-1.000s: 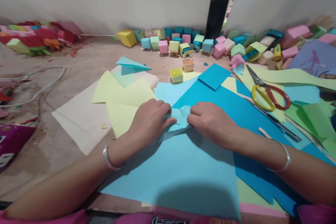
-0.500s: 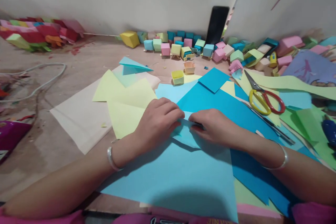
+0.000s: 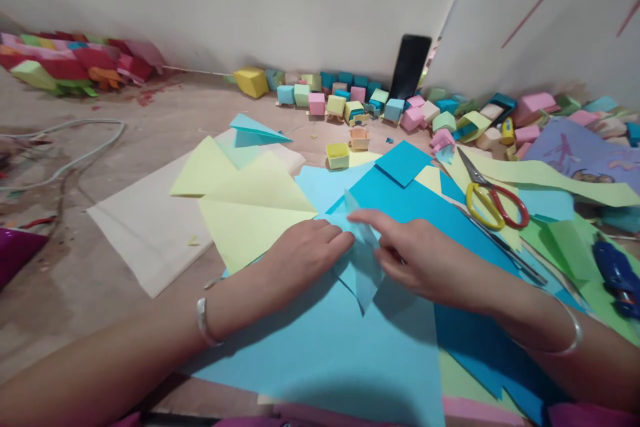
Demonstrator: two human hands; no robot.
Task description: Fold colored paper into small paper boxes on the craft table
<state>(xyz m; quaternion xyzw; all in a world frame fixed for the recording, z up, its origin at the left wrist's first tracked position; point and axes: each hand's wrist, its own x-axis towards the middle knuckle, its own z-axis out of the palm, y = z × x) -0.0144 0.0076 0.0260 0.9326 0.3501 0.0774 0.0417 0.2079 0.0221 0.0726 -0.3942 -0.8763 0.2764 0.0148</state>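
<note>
A small piece of light blue paper [image 3: 367, 267] stands partly folded up between my hands, its lower tip pointing toward me. My left hand [image 3: 307, 250] rests over its left part with fingers close together, pinning it down. My right hand [image 3: 417, 257] holds the raised flap from the right; the index finger stretches along its upper edge and the other fingers are curled. Beneath lies a large light blue sheet [image 3: 320, 347]. A darker blue sheet [image 3: 465, 333] extends under my right forearm. The fingertips of my left hand are partly hidden.
Scissors [image 3: 493, 203] and a slim metallic tool [image 3: 515, 257] lie at right, near a dark blue tool [image 3: 617, 277]. Yellow paper [image 3: 250, 213] and a white sheet [image 3: 140, 227] are at left. A phone [image 3: 411, 67] leans on the wall behind several paper cubes [image 3: 317, 104].
The paper between my hands has been folded upward into a standing flap. My right index finger has stretched out along it, and my left hand has flattened lower. The view has shifted slightly.
</note>
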